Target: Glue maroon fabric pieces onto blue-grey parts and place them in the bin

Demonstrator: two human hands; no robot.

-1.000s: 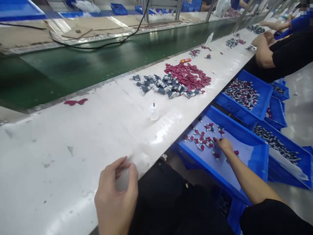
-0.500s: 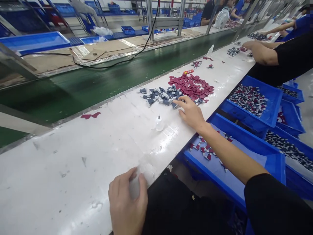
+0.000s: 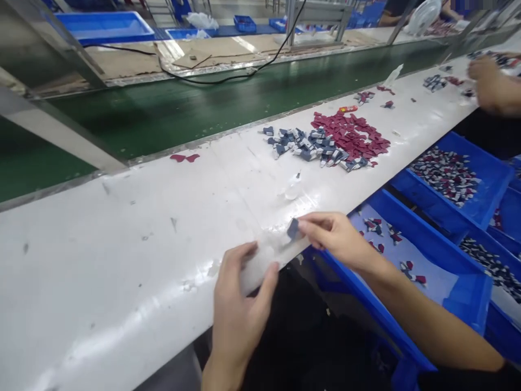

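Observation:
My right hand (image 3: 331,233) pinches a small dark grey-blue piece (image 3: 292,228) between thumb and fingers, over the front edge of the white worktable. Just left of it, my left hand (image 3: 244,288) curves its thumb and fingers around a cloudy see-through bottle (image 3: 264,259); its outline is blurred against the white surface. Beyond both hands a small clear bottle (image 3: 293,188) with a thin dark tip stands on the table. Farther back lie a pile of grey-and-white pieces (image 3: 307,145) and a pile of dark red flat pieces (image 3: 356,136).
Blue trays (image 3: 442,271) with finished-looking small pieces stand below the table edge on the right. A green conveyor belt (image 3: 228,98) runs behind the table (image 3: 122,260). Two red scraps (image 3: 185,158) lie near the far edge. Another person's hand (image 3: 488,81) is at upper right.
My right hand has come back from the grey-and-white pile toward my left hand, now with a dark piece in its fingers. The camera view has shifted, and the scene sits farther right.

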